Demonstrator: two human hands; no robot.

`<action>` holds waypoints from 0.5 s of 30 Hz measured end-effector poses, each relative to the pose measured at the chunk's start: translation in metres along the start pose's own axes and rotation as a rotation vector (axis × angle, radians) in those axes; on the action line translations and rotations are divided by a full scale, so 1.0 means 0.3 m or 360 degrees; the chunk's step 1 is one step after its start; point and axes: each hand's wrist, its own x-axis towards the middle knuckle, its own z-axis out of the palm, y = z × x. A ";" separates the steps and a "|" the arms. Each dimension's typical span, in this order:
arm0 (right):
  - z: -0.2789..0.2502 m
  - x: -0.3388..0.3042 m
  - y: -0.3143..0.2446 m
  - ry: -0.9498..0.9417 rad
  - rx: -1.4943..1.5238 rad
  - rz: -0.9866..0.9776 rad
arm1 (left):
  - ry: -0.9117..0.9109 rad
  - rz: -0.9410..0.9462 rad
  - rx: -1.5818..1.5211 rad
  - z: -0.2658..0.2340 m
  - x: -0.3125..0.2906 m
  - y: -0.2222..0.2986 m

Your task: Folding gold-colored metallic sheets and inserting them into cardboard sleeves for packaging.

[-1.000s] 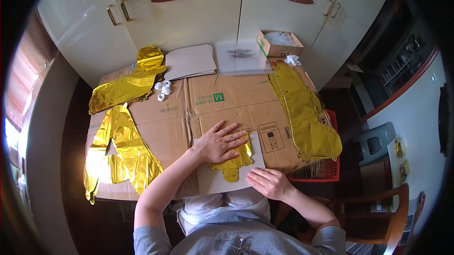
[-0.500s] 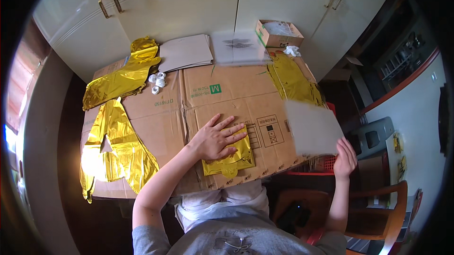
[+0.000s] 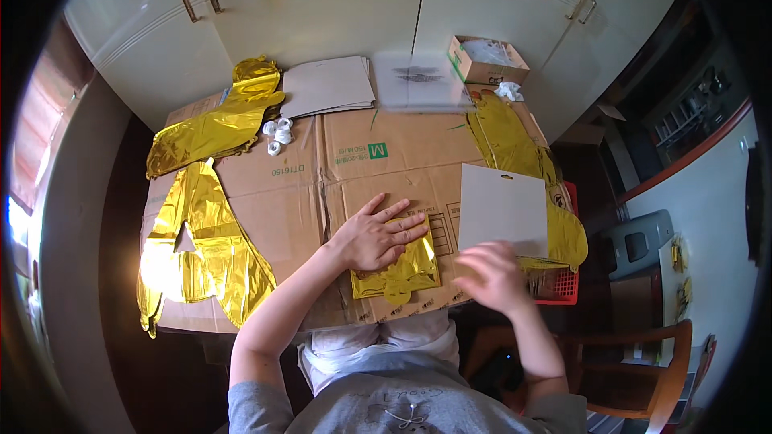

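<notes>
My left hand (image 3: 374, 239) lies flat, fingers spread, on a folded gold foil balloon (image 3: 418, 273) near the table's front edge. A rounded tab of the foil sticks out toward me. To its right is my right hand (image 3: 497, 279), slightly blurred, thumb and fingers apart with nothing seen between them. Just beyond that hand a pale grey card (image 3: 503, 213) with a small slot in its far edge rests partly over a gold foil pile (image 3: 568, 234). On the left, a flat gold foil balloon (image 3: 205, 233) is spread out.
Flattened cardboard (image 3: 265, 193) covers the table. Along the back are more gold foil (image 3: 209, 136), white tape rolls (image 3: 277, 135), a stack of grey cards (image 3: 328, 86), a clear plastic sheet (image 3: 418, 84) and a small box (image 3: 490, 60). A red basket (image 3: 567, 285) and wooden chair (image 3: 675, 353) stand right.
The grey card has moved left and come down on the foil pile and cardboard. My right hand has let go of it and moved left toward the folded balloon; my left hand stays put.
</notes>
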 end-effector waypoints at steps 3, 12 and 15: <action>0.142 0.096 -0.086 -0.0249 0.0084 -0.0170 | 0.0022 0.0002 -0.0113 -0.002 -0.011 -0.016; 0.258 0.145 -0.074 -0.0275 -0.0080 -0.0115 | 0.0029 0.0020 -0.0167 0.010 -0.007 -0.031; 0.281 0.144 -0.073 -0.0198 -0.0091 -0.0085 | 0.0014 0.0007 -0.0237 0.016 -0.005 -0.036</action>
